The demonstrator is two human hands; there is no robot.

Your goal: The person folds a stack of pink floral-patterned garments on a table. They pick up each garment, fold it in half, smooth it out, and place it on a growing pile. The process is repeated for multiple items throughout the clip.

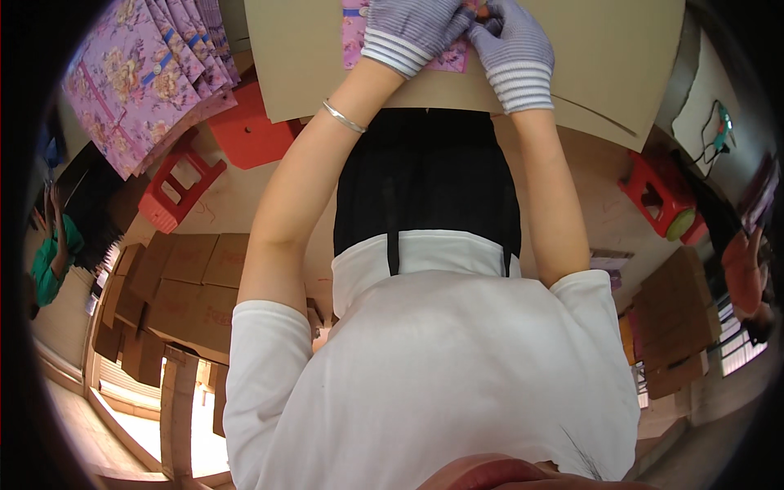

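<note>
At the top edge, my left hand [416, 33] and my right hand [514, 53] meet in grey-purple knit gloves with white-striped cuffs. Their fingers are bent inward and pressed together, partly cut off by the edge of the picture. A small orange-brown bit [482, 11] shows between the fingertips, too small to name. Beneath them a purple, flower-printed flat piece [452, 60] with a blue band lies on the pale board tabletop [310, 49]. The hands cover most of it.
Left of the table, a pile of purple floral flat pieces [122, 73] rests by red plastic stools [253, 122]. Another red stool [657, 196] stands at the right. Cardboard boxes [188, 269] are stacked behind on the left, and more cartons [678, 302] on the right. Other people are at both sides.
</note>
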